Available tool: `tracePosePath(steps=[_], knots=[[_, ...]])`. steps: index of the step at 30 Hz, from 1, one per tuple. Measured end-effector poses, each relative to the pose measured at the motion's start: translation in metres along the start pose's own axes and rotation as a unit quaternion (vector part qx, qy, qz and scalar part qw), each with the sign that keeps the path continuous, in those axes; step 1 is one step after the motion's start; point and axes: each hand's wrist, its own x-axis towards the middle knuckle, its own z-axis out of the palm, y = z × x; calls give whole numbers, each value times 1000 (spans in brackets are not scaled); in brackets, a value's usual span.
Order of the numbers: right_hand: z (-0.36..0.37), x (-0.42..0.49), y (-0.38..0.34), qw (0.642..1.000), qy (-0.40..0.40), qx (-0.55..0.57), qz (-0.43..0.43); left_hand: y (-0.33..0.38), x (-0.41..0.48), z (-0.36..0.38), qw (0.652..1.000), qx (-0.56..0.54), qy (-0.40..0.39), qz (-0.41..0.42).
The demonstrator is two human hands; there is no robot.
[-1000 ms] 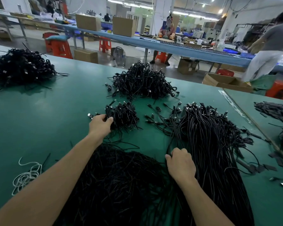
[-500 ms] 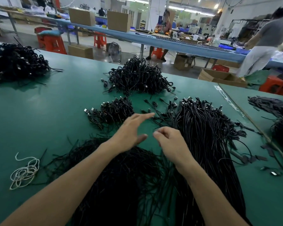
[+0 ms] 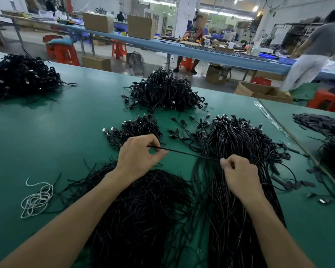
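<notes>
Nearest, a big heap of thin black strips (image 3: 143, 219) is being crossed by the left forearm. A long bundle of black cables (image 3: 236, 219) is being crossed by the right forearm. Both are being kept on the green table (image 3: 56, 132). A tangled white cord (image 3: 37, 198) is being kept on the table too, off to the left of the heap.

A little further out, one thin black strip (image 3: 186, 153) is being stretched between the two hands, just in front of a small pile of coiled cables (image 3: 137, 128). Its left end is being pinched by the curled fingers and thumb of the left hand (image 3: 137, 153). Its right end is being pinched by the closed fingers of the right hand (image 3: 238, 171), over the long bundle.

Behind the hands, loose plugs (image 3: 184, 130) are being kept just beside the small pile. Further back, a bigger pile (image 3: 166, 91) is being stored, with another pile (image 3: 21, 74) far to the left. Beyond the table, cardboard boxes (image 3: 98, 22) are being kept on a long blue bench (image 3: 201, 53), with red stools (image 3: 63, 52) near it.
</notes>
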Motion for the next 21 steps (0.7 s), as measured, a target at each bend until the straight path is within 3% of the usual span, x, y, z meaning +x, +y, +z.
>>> tracePosePath(steps=[2, 5, 7, 9, 12, 14, 16, 18, 21], knots=[[5, 0, 2, 992, -45, -114, -13, 7, -1, 1, 997, 24, -62, 39], [16, -3, -12, 952, -138, -202, -184, 16, -2, 5, 983, 52, -158, 73], [23, -7, -22, 940, -184, -136, -251, 19, -3, 9, 979, 51, -185, 72], [29, -11, -29, 954, -207, 11, -217, 18, -5, 10, 981, 37, -185, 38], [33, -10, -28, 959, -110, 150, -214, 14, -10, 7, 983, 27, -178, -26], [32, -7, -27, 954, -61, 215, -199, 17, -16, 3, 968, -48, -232, -85], [31, -6, -27, 946, -41, 277, -164, 22, -21, -3, 918, -189, -316, -145], [33, -7, -27, 945, -26, 296, -137, 30, -24, -10, 843, -331, -383, -180], [40, -20, -33, 939, -96, 287, -161, 44, -22, -18, 747, -513, -370, -203]])
